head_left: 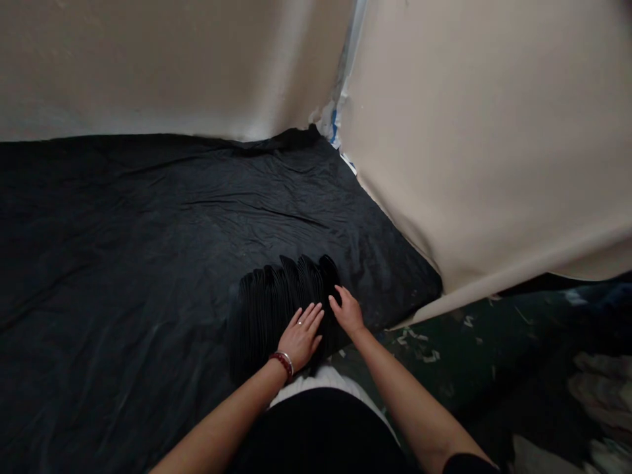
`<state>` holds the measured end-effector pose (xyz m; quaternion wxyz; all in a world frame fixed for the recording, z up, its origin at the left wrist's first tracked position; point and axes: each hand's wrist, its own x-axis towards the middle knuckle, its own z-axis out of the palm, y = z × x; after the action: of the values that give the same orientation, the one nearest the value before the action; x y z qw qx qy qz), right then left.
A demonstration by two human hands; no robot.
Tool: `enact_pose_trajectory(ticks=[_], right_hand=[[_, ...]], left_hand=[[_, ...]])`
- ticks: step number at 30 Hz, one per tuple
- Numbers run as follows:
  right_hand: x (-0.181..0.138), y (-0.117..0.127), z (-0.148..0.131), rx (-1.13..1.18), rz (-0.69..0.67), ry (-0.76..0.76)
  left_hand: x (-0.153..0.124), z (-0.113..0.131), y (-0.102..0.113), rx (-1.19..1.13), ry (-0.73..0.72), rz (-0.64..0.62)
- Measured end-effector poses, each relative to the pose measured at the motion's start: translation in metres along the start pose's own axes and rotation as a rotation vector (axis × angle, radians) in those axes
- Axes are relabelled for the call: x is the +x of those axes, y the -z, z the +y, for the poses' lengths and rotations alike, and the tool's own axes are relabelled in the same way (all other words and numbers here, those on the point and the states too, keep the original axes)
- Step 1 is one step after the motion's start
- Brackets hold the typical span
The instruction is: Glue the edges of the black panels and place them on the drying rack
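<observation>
A stack of black, ribbed, overlapping flat pieces lies fanned out on a wide black wrinkled sheet. My left hand rests flat on the stack's near right part, fingers stretched out, a ring on one finger and a red bracelet at the wrist. My right hand touches the stack's right edge with its fingertips, fingers slightly curled and apart. Neither hand grips anything.
Beige paper covers the walls, meeting in a corner at the back with blue tape showing. The paper's lower edge lifts off the floor at right. A dark green floor with white tape scraps lies beyond the sheet's right edge.
</observation>
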<state>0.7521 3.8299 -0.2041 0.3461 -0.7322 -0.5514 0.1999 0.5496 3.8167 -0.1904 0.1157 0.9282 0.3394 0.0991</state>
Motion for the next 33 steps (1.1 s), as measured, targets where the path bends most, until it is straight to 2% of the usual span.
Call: enact_pose_trajectory(ticks=[6, 12, 27, 33], right_hand=[[-0.002, -0.007, -0.003, -0.096, 0.007, -0.092], [-0.001, -0.005, 0.0, -0.097, 0.005, -0.121], [0.0, -0.005, -0.004, -0.099, -0.005, -0.109], [-0.001, 0.003, -0.013, -0.089, -0.053, -0.002]], left_hand=[[-0.001, -0.002, 0.001, -0.026, 0.0, -0.005], [0.0, -0.001, 0.006, -0.057, 0.006, -0.032], [0.001, 0.0, 0.004, -0.093, 0.029, -0.031], [-0.003, 0.001, 0.007, -0.083, 0.016, -0.035]])
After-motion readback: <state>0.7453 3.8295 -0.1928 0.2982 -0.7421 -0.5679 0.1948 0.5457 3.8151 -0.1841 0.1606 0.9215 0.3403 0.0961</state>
